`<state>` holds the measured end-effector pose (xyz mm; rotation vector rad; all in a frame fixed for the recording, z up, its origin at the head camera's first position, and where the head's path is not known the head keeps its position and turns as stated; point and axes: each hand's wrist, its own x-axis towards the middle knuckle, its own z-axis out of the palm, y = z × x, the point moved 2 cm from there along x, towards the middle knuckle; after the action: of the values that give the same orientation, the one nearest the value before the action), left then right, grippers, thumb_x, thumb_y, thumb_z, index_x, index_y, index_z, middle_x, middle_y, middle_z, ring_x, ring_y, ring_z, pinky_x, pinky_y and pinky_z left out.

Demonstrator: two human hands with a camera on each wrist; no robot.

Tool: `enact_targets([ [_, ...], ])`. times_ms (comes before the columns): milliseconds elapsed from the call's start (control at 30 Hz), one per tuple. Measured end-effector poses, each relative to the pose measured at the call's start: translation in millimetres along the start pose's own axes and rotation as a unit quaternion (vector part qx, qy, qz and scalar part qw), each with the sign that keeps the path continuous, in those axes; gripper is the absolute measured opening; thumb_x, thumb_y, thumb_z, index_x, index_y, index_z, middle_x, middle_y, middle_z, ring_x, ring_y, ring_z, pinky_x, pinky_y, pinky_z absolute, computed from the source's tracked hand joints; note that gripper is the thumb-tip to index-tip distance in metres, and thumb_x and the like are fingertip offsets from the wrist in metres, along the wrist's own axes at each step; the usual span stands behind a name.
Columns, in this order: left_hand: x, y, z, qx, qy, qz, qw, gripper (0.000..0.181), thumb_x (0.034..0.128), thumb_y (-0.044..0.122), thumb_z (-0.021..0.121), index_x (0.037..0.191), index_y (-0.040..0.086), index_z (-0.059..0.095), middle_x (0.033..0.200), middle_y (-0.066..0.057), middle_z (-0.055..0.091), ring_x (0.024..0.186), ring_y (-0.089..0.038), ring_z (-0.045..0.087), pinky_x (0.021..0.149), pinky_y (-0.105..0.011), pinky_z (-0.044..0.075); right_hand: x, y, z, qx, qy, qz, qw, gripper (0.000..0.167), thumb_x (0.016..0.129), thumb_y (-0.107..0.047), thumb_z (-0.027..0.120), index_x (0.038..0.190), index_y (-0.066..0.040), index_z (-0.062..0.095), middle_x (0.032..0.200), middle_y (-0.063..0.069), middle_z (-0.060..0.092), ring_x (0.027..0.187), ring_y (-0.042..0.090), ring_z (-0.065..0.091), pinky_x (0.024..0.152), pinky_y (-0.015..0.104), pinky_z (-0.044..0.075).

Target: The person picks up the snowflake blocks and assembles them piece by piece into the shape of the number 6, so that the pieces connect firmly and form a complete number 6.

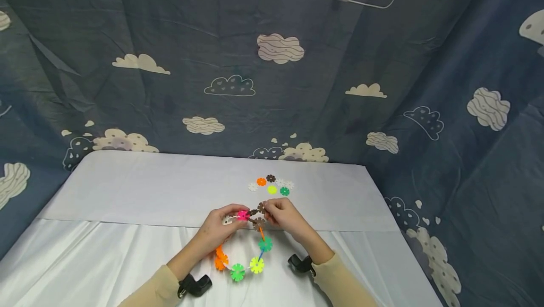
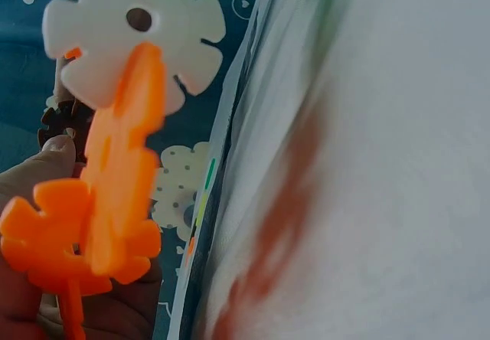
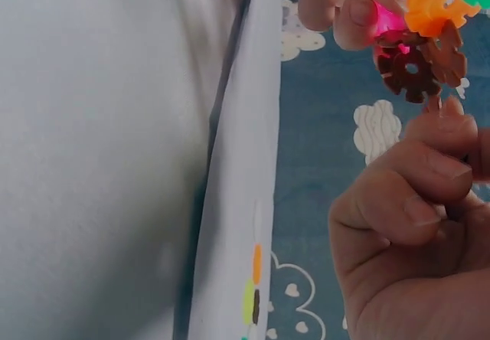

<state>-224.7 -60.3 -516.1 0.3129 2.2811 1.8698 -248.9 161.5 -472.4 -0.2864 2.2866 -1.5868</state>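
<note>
Notched plastic flower discs are joined edge to edge into a chain that hangs in a loop between both hands. Thumb and fingers of my left hand (image 1: 214, 229) pinch the chain at a pink disc (image 1: 243, 215). My right hand (image 1: 289, 217) pinches a brown disc (image 1: 261, 208) at the chain's upper right, its other fingers curled in the right wrist view. Below hang a teal disc (image 1: 265, 243), a yellow disc (image 1: 257, 265), a green disc (image 1: 238, 272) and orange discs (image 1: 221, 263). Close up in the left wrist view, a white disc (image 2: 187, 30) joins an orange one.
Beyond the hands, several loose discs lie on the white-covered table (image 1: 148, 184), among them an orange disc (image 1: 261, 182), a brown disc (image 1: 271, 178) and a yellow disc (image 1: 272, 190). A dark cloud-patterned curtain (image 1: 178, 28) hangs behind. Each wrist wears a black camera (image 1: 196, 285).
</note>
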Motion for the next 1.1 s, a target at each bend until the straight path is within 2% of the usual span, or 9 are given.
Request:
enact_targets([
  [200, 0.2, -0.6, 0.2, -0.004, 0.001, 0.002, 1.0, 0.038, 0.0915, 0.03, 0.085, 0.127, 0.022, 0.074, 0.12, -0.006, 0.076, 0.051, -0.007, 0.042, 0.05, -0.019, 0.041, -0.5, 0, 3, -0.005, 0.0, -0.01, 0.9999, 0.039, 0.109, -0.02, 0.052, 0.075, -0.003, 0.061, 0.061, -0.004, 0.048, 0.054, 0.008, 0.033, 0.051, 0.019, 0.03],
  [333, 0.3, 0.0, 0.1, 0.008, 0.001, 0.019, 0.9998, 0.038, 0.0921, 0.03, 0.084, 0.127, 0.021, 0.074, 0.121, -0.006, 0.077, 0.057, -0.007, 0.046, 0.052, -0.019, 0.042, -0.8, 2, 8, -0.002, 0.0, -0.013, 0.9999, 0.038, 0.109, -0.021, 0.053, 0.076, -0.005, 0.058, 0.058, -0.005, 0.043, 0.054, 0.009, 0.035, 0.053, 0.02, 0.033],
  [467, -0.3, -0.7, 0.4, 0.029, 0.006, 0.04, 0.9988, 0.036, 0.0934, 0.032, 0.083, 0.126, 0.021, 0.075, 0.122, -0.004, 0.078, 0.086, -0.008, 0.063, 0.068, -0.019, 0.05, -0.2, 5, 16, 0.008, -0.004, -0.022, 0.9997, 0.039, 0.111, -0.021, 0.05, 0.075, -0.006, 0.054, 0.056, -0.006, 0.04, 0.056, 0.009, 0.041, 0.056, 0.02, 0.036],
  [567, -0.8, -1.3, 0.2, 0.039, 0.009, 0.046, 0.9982, 0.033, 0.0934, 0.033, 0.083, 0.125, 0.023, 0.075, 0.12, 0.0, 0.079, 0.109, -0.013, 0.067, 0.085, -0.023, 0.053, 0.3, 7, 18, 0.0, -0.007, -0.024, 0.9997, 0.04, 0.112, -0.023, 0.048, 0.076, -0.005, 0.053, 0.055, -0.006, 0.038, 0.055, 0.01, 0.04, 0.055, 0.02, 0.035],
  [633, -0.7, -0.9, 0.5, 0.048, 0.004, 0.05, 0.9976, 0.032, 0.0937, 0.034, 0.082, 0.123, 0.026, 0.074, 0.119, 0.003, 0.079, 0.115, -0.017, 0.068, 0.095, -0.029, 0.054, 0.1, 6, 16, -0.02, -0.005, -0.027, 0.9994, 0.04, 0.112, -0.023, 0.049, 0.078, -0.004, 0.056, 0.056, -0.005, 0.039, 0.054, 0.01, 0.039, 0.055, 0.021, 0.036],
  [733, 0.0, 3.0, -0.7, 0.056, -0.04, 0.044, 0.9967, 0.034, 0.0954, 0.032, 0.081, 0.126, 0.024, 0.07, 0.119, -0.001, 0.079, 0.103, -0.018, 0.072, 0.088, -0.031, 0.056, 1.2, 6, 11, -0.059, -0.01, -0.026, 0.9979, 0.041, 0.112, -0.026, 0.049, 0.08, -0.003, 0.06, 0.058, -0.004, 0.042, 0.055, 0.011, 0.036, 0.057, 0.021, 0.037],
  [867, 1.5, 8.1, -4.9, 0.06, -0.116, 0.006, 0.9915, 0.036, 0.1029, 0.035, 0.071, 0.134, 0.019, 0.064, 0.109, -0.007, 0.08, 0.082, -0.018, 0.071, 0.071, -0.028, 0.055, 4.0, 10, 7, -0.099, -0.026, -0.033, 0.9942, 0.043, 0.112, -0.03, 0.052, 0.079, -0.004, 0.061, 0.062, -0.004, 0.045, 0.058, 0.011, 0.039, 0.06, 0.022, 0.038],
  [1000, 3.7, 9.6, -3.7, 0.038, -0.132, -0.025, 0.9902, 0.042, 0.1076, 0.044, 0.061, 0.137, 0.015, 0.062, 0.105, -0.006, 0.08, 0.08, -0.019, 0.072, 0.064, -0.031, 0.056, 5.4, 14, 10, -0.111, -0.04, -0.053, 0.9916, 0.046, 0.112, -0.034, 0.055, 0.075, -0.005, 0.058, 0.062, -0.003, 0.046, 0.059, 0.009, 0.041, 0.062, 0.022, 0.037],
  [1100, 5.8, 7.9, 0.7, -0.006, -0.142, -0.037, 0.9892, 0.044, 0.1086, 0.045, 0.059, 0.138, 0.012, 0.063, 0.103, -0.012, 0.079, 0.073, -0.018, 0.07, 0.056, -0.029, 0.055, 6.4, 14, 13, -0.118, -0.055, -0.071, 0.989, 0.047, 0.112, -0.036, 0.053, 0.077, -0.005, 0.06, 0.063, -0.004, 0.047, 0.058, 0.007, 0.041, 0.06, 0.021, 0.037],
])
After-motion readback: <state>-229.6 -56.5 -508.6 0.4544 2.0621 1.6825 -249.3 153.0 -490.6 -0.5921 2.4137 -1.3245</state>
